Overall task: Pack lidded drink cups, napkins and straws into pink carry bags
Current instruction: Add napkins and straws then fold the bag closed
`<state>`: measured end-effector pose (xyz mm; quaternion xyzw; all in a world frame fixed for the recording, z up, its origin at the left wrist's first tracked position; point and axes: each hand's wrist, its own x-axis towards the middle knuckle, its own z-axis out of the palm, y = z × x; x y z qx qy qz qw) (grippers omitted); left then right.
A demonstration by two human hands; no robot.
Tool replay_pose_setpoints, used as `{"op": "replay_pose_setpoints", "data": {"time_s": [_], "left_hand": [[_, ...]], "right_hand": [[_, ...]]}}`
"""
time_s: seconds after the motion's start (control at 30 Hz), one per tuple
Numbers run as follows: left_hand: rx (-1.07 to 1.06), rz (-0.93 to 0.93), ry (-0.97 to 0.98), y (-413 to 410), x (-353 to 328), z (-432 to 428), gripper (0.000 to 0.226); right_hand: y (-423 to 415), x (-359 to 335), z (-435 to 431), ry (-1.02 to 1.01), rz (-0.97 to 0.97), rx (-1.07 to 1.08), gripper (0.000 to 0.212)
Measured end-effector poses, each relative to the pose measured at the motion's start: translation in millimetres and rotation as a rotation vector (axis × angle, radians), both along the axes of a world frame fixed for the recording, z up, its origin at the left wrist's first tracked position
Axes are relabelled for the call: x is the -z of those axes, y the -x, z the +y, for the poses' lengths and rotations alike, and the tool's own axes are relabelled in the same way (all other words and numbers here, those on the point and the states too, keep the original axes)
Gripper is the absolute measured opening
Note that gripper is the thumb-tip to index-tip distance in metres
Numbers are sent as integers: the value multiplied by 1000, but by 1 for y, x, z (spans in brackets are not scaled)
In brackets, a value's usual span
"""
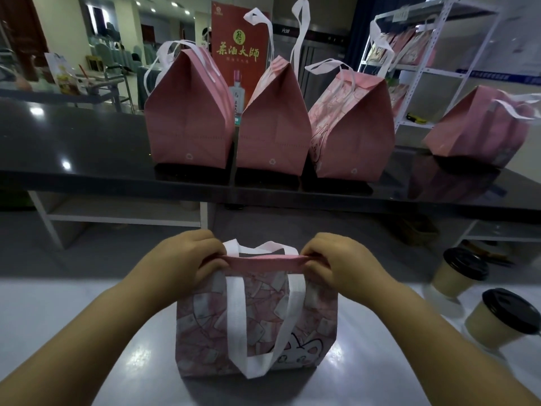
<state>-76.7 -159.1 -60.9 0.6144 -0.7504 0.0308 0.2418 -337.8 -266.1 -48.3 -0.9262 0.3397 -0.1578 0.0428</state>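
Observation:
A pink patterned carry bag (257, 326) with white handles stands on the pale worktop in front of me. Its top edge is folded flat. My left hand (187, 262) pinches the left end of that fold and my right hand (339, 262) pinches the right end. One white handle loop hangs down the bag's front. Two beige drink cups with black lids, one (456, 273) farther and one (500, 317) nearer, stand at the right of the worktop. The bag's contents are hidden.
Several closed pink bags stand on the raised black counter (87, 159) behind: three in a row (272, 124) and one leaning at the far right (480, 127). A red poster and a white metal shelf rack (433, 54) stand beyond the counter.

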Motion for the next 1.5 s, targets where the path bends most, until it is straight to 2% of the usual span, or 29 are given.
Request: {"op": "replay_pose_setpoints", "data": {"time_s": [0.1, 0.23, 0.37, 0.57, 0.83, 1.1, 1.27, 1.4, 1.5], "left_hand": [[16, 61, -44, -2, -2, 2, 14], [-7, 103, -77, -7, -2, 5, 14], [-1, 104, -83, -10, -3, 11, 14], [26, 149, -121, -18, 2, 21, 31], [-30, 153, 31, -25, 5, 21, 17], [52, 213, 57, -13, -5, 8, 30], [102, 276, 177, 18, -30, -20, 44], [171, 240, 386, 68, -64, -52, 38], [221, 205, 497, 115, -85, -77, 30]], "right_hand": [[9, 1, -3, -91, -27, 26, 15], [13, 6, -5, -34, -7, 93, 1], [14, 7, -3, -60, -23, 111, 10], [18, 7, 1, -134, -58, 138, 15], [21, 18, 5, -119, -157, 239, 7], [59, 0, 19, -152, -392, 244, 19], [94, -31, 18, -68, -660, 256, 20], [134, -63, 7, 133, -820, 292, 25], [174, -87, -4, 293, -853, 294, 17]]}}
